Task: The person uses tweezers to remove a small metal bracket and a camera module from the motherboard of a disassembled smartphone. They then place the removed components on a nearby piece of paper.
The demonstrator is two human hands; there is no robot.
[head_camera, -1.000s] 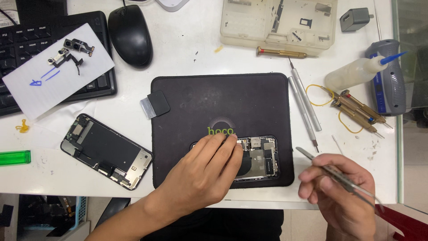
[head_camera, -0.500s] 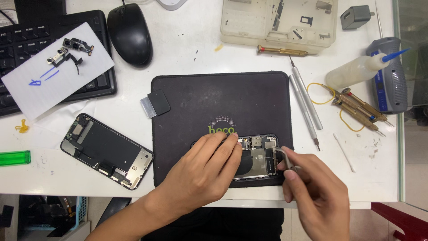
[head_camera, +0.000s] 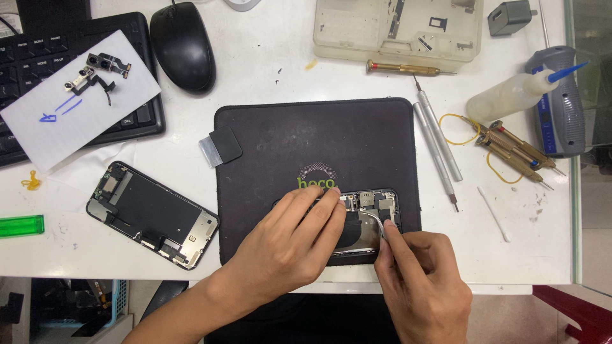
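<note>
An opened phone body (head_camera: 373,210) lies on the black work mat (head_camera: 319,140) near the table's front edge. My left hand (head_camera: 287,245) rests flat over its left half and presses it down. My right hand (head_camera: 424,280) grips metal tweezers (head_camera: 377,223), whose tips reach into the phone's inner parts at the upper right. Most of the phone is hidden under both hands.
A detached phone screen (head_camera: 152,213) lies left of the mat, a green lighter (head_camera: 20,225) further left. Screwdrivers (head_camera: 440,137), brass-handled tools (head_camera: 516,150), a glue bottle (head_camera: 510,95) and a parts tray (head_camera: 398,28) sit right and back. Keyboard (head_camera: 70,48), paper with small parts (head_camera: 80,95) and mouse (head_camera: 182,44) at back left.
My right hand came in from the right edge with the tweezers and brought their tips down onto the phone's interior. My left hand stayed on the phone.
</note>
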